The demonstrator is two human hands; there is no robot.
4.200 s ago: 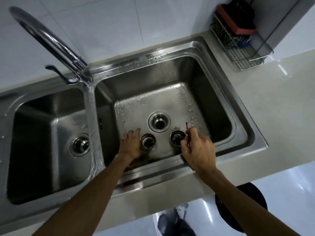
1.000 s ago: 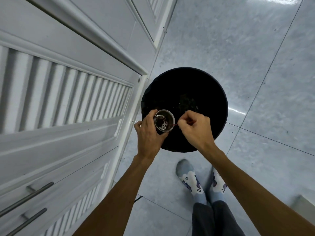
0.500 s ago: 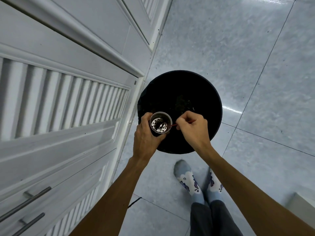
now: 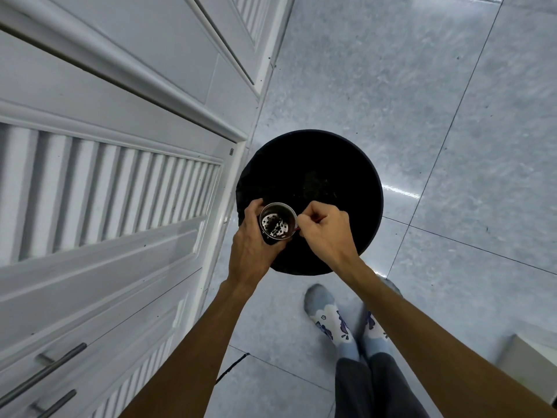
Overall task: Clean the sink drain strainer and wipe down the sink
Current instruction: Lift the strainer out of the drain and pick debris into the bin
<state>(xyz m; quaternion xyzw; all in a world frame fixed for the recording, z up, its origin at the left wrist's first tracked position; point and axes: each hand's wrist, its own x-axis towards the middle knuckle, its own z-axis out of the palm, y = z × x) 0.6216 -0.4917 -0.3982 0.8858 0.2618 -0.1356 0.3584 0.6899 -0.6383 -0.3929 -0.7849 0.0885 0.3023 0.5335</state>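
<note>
A round metal sink strainer cup (image 4: 277, 221) with dark bits on its perforated bottom is held over the black trash bin (image 4: 331, 164). My left hand (image 4: 251, 236) grips the strainer from its left side and underneath. My right hand (image 4: 324, 230) is curled beside the strainer's right rim and pinches a thin reddish stick (image 4: 296, 228), only a sliver of which shows at the rim. The sink is out of view.
White cabinet doors (image 4: 105, 191) with slats and bar handles (image 4: 45, 369) fill the left side. Grey tiled floor (image 4: 437, 101) surrounds the bin. My feet in patterned socks (image 4: 328, 318) stand just below the bin. A pale box corner (image 4: 530, 360) sits at lower right.
Over the last second both hands stayed over the bin with the strainer. The right hand has closed in on the strainer's right rim, hiding most of the stick. Earlier, both hands were in the sink.
</note>
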